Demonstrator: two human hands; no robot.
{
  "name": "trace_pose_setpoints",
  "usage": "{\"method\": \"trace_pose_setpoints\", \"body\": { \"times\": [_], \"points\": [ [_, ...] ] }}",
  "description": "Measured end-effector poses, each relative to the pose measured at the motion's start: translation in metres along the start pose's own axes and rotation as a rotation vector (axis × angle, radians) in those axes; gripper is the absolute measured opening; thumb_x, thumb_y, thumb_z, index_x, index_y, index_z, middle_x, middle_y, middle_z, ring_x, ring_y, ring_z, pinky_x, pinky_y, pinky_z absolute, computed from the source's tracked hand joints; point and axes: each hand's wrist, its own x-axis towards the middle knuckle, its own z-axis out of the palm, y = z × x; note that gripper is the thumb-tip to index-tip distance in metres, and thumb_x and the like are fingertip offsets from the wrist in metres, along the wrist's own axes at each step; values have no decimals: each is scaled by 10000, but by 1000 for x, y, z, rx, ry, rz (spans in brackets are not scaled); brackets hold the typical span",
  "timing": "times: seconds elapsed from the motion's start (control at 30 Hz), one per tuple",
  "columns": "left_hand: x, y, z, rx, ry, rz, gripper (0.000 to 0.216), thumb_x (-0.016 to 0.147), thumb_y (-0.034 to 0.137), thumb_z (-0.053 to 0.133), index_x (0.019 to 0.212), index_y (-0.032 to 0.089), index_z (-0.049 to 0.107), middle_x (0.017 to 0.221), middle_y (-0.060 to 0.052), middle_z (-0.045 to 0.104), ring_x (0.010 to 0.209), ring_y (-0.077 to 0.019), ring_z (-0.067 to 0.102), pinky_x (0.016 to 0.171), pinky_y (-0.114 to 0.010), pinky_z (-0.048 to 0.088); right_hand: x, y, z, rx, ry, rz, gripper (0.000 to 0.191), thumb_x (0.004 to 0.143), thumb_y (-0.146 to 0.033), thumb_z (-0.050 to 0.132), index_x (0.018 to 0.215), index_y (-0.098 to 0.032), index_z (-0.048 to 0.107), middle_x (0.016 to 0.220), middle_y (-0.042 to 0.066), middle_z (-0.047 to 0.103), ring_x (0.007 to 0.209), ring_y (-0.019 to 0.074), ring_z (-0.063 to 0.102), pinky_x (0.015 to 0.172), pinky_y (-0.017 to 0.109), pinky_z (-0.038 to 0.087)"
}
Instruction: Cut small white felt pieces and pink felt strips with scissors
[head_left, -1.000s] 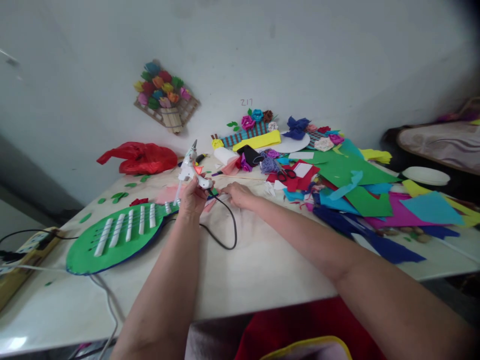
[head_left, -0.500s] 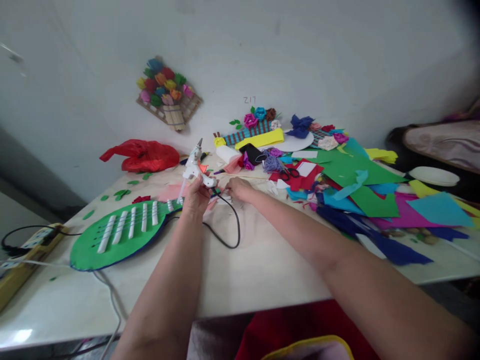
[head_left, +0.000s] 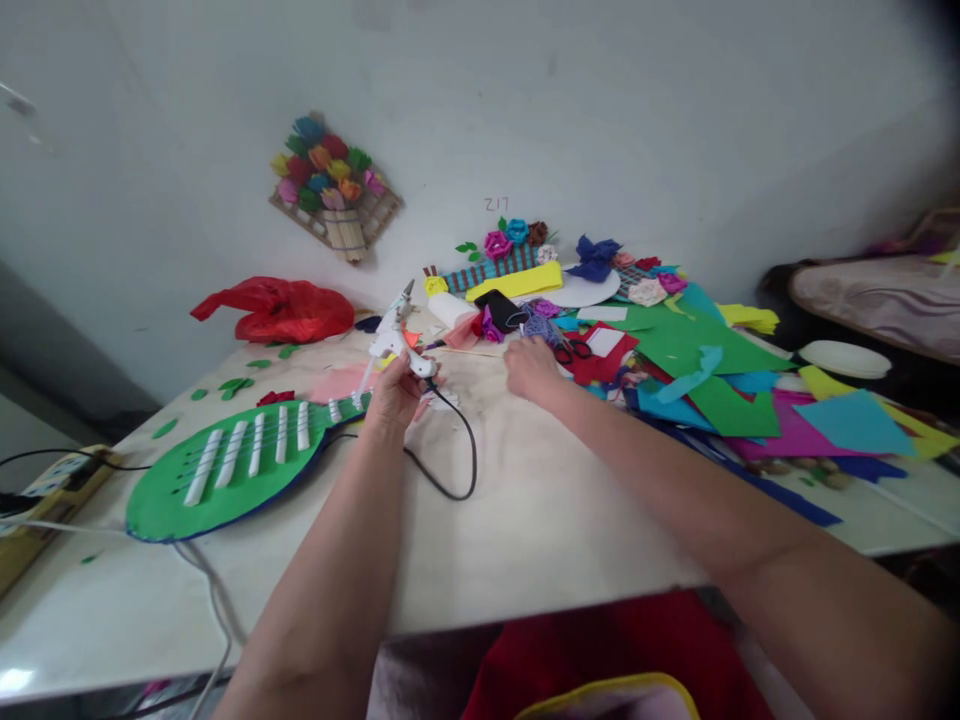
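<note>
My left hand (head_left: 393,396) is closed round the grip of a white hot glue gun (head_left: 395,334), nozzle pointing up and away, its black cord (head_left: 454,470) looping over the table. A green guitar-shaped paper cutout (head_left: 232,468) with white strips lies just left of that hand. My right hand (head_left: 531,369) rests knuckles up on the table near the black-handled scissors (head_left: 574,349) and red paper scraps (head_left: 600,362). Its fingers are curled down; I cannot make out anything in them.
Coloured paper sheets (head_left: 720,385) and paper flowers (head_left: 516,236) cover the table's right and far side. A red plastic bag (head_left: 279,311) lies at the back left. A power strip (head_left: 52,490) sits at the left edge. A flower craft (head_left: 334,185) hangs on the wall.
My right hand has moved right, away from the glue gun, towards the scissors and paper scraps. The left hand keeps holding the glue gun in nearly the same place.
</note>
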Motion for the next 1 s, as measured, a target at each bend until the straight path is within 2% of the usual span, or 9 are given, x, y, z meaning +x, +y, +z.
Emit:
{"method": "trace_pose_setpoints", "body": {
  "times": [0.17, 0.27, 0.37, 0.47, 0.57, 0.67, 0.8, 0.9, 1.0],
  "points": [
    [-2, -2, 2, 22, -6, -20, 227, 739, 318, 616, 852, 122, 618, 691, -49, 660, 642, -145, 644, 569, -237, 532, -33, -32, 5, 288, 15, -612, 379, 840, -149, 395, 1169, -155, 584, 1279, 70, 543, 1210, 168, 435, 1000, 328, 272],
    [-2, -5, 4, 29, -20, -49, 210, 742, 308, 612, 845, 125, 620, 688, -47, 662, 630, -143, 643, 605, -256, 539, -47, -40, 12, 294, -61, -789, 401, 870, -254, 401, 1244, -168, 518, 1319, 73, 505, 1266, 166, 372, 1006, 357, 259],
    [-2, -9, 5, 30, -30, -71, 197, 744, 284, 604, 858, 125, 623, 704, -51, 668, 659, -151, 650, 659, -282, 545, -50, -27, 17, 202, -16, -681, 369, 895, -291, 363, 1140, -150, 600, 1240, 106, 569, 1171, 184, 468, 986, 369, 264],
    [0, -12, 5, 41, -55, -73, 219, 738, 281, 614, 883, 117, 621, 723, -59, 674, 677, -157, 655, 684, -287, 543, -46, -1, 22, -7, 12, -333, 412, 903, -283, 329, 887, -90, 693, 938, 176, 678, 993, 249, 561, 929, 419, 291],
    [0, -15, 9, 53, -80, -79, 239, 728, 285, 629, 885, 106, 624, 728, -69, 677, 673, -167, 658, 640, -269, 541, -42, 18, 25, -77, 73, -87, 413, 895, -240, 313, 915, -71, 689, 1046, 197, 647, 1075, 281, 517, 956, 444, 268],
    [-2, -18, 17, 69, -106, -93, 234, 725, 282, 637, 869, 98, 628, 718, -71, 677, 666, -171, 658, 641, -274, 541, -40, 15, 26, 24, 130, -104, 450, 906, -305, 295, 1193, -89, 565, 1325, 134, 487, 1249, 248, 381, 1061, 420, 157],
    [-9, -24, 31, 134, -156, -142, 235, 728, 288, 642, 866, 98, 634, 730, -72, 681, 667, -164, 656, 664, -276, 535, -34, 3, 32, 169, -138, -223, 576, 901, -451, 257, 1376, -139, 355, 1454, 91, 305, 1364, 212, 183, 1103, 439, 36],
    [-13, -27, 37, 185, -203, -192, 256, 717, 287, 654, 874, 85, 640, 718, -83, 679, 642, -164, 652, 628, -261, 526, -29, 13, 39, 212, -259, -105, 663, 889, -523, 181, 1416, -128, 260, 1487, 91, 208, 1376, 210, 139, 1105, 454, 11],
    [-14, -30, 40, 205, -224, -212, 264, 710, 291, 660, 872, 83, 643, 703, -85, 674, 639, -167, 650, 618, -261, 519, -26, 38, 44, 199, -241, 17, 666, 894, -506, 149, 1424, -111, 230, 1493, 93, 186, 1376, 191, 137, 1109, 429, 9]
  ]
}}
